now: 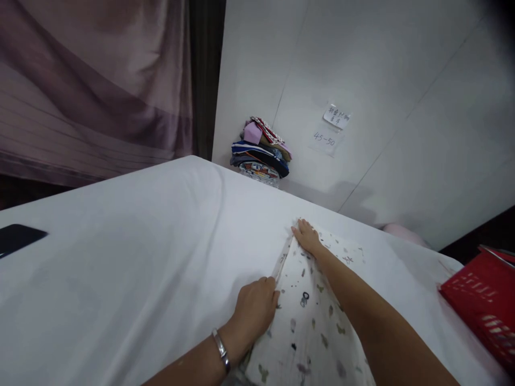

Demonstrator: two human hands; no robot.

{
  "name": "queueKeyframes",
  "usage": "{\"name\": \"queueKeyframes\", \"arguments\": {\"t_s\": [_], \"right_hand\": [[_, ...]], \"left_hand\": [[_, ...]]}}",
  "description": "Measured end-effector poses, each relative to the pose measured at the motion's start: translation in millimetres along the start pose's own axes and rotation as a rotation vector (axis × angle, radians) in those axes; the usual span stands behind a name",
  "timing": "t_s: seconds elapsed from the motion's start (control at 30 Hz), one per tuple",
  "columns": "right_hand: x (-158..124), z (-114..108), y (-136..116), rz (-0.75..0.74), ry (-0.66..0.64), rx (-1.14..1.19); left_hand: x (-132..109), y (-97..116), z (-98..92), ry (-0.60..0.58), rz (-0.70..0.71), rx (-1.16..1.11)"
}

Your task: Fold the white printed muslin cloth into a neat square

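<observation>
A white cloth with small dark prints [314,321] lies flat on the white-covered table [140,257], in front of me to the right. My left hand [255,308] rests on the cloth's left edge with its fingers curled and pinched on the folded hem; a silver bracelet sits on that wrist. My right hand [306,236] reaches farther away and lies flat on the cloth's far corner, fingers stretched out and pressing down.
A stack of folded colourful clothes [260,153] stands at the table's far edge against the white wall. Two paper notes [332,128] hang on the wall. A red basket [485,300] is at the right edge, a black flat object [18,238] at the left.
</observation>
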State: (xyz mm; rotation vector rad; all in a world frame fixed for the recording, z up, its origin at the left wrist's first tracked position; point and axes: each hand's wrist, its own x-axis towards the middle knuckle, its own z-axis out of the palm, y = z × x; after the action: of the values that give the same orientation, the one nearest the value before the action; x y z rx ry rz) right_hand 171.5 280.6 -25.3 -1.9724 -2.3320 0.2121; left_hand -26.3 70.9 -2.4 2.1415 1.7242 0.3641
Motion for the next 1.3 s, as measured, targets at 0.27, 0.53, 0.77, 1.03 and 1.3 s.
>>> {"name": "queueKeyframes", "arguments": {"t_s": [0.27,0.53,0.77,1.03,1.3], "right_hand": [[-7.4,-6.3,-6.2,0.053,-0.082,0.012],[-74.3,-24.5,53.3,0.217,-0.008,-0.047],[-130.9,-34.2,105.7,0.414,0.021,-0.127],[-162.5,-35.1,76.3,0.388,-0.029,-0.094],[-232.6,-11.3,15.3,0.116,-0.055,-0.038]], "left_hand": [[1.5,-0.5,0.1,-0.006,-0.009,0.035],[6.4,-1.9,-6.5,-0.022,-0.001,0.046],[6.4,-2.2,-7.2,0.007,0.020,0.042],[7.1,-2.3,-7.1,0.016,0.025,0.025],[2.9,-1.4,-5.5,0.041,0.048,0.051]]}}
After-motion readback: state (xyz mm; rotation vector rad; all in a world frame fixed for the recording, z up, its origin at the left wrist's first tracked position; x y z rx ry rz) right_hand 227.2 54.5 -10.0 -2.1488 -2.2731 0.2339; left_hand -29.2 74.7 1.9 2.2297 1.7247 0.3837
